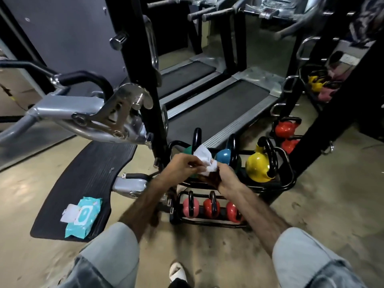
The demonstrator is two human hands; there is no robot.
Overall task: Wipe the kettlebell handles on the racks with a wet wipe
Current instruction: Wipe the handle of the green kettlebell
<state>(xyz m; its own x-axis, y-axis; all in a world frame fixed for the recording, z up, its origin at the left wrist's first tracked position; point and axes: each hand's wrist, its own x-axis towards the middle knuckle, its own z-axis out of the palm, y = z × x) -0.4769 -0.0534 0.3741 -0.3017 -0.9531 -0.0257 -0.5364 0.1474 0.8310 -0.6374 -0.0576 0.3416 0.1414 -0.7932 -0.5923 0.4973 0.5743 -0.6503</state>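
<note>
Both hands meet above the top tier of the black tubular steel rack [287, 179], working a crumpled white wet wipe [204, 161] between them. The left hand [182, 166] pinches one edge of it with thumb and fingertips; the right hand [225, 175] has its fingers curled around the bunched lower part. The wipe is limp and damp — it will likely fold and cling, so spreading it over the palm before closing on a handle should serve best. Just beyond the hands stand a green kettlebell [188, 151], mostly hidden, and a blue kettlebell [223, 155]; to the right of the right hand sits a glossy yellow kettlebell [258, 166] with a black loop handle [271, 154]. These look heavy and stable — wiping should not shift them. Below the wrists sit three red kettlebells [209, 207]. Well left of the left hand lies the teal wipe packet [84, 217].
</note>
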